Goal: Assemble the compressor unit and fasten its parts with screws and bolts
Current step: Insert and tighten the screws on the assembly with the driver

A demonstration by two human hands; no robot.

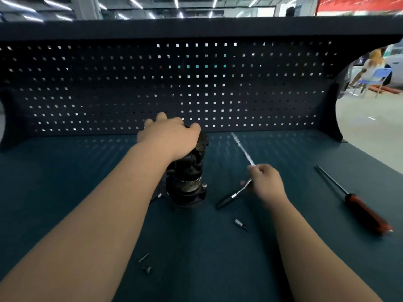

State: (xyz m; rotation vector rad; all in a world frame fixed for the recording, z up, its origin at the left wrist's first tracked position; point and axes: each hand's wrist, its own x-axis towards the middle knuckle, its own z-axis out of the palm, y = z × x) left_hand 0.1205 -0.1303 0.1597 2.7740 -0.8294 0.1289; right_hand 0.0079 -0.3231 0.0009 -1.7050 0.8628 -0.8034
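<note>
A black compressor unit (pixel 187 179) stands upright in the middle of the dark bench (pixel 65 171). My left hand (pixel 170 136) lies over its top, fingers curled round the upper housing. To its right, my right hand (pixel 265 182) pinches a long thin silver bolt (pixel 242 149) that points away toward the pegboard. Just below that hand lies a ratchet wrench (pixel 231 196) with a black handle. A small silver socket bit (pixel 241 224) rests nearer to me. Two loose screws (pixel 145 262) lie at the front of the bench.
A screwdriver (pixel 357 205) with a red and black handle lies at the right of the bench. A dark pegboard (pixel 152 88) closes the back, with a shelf above. Beyond the bench's right end, a person sits on a blue chair (pixel 375 77).
</note>
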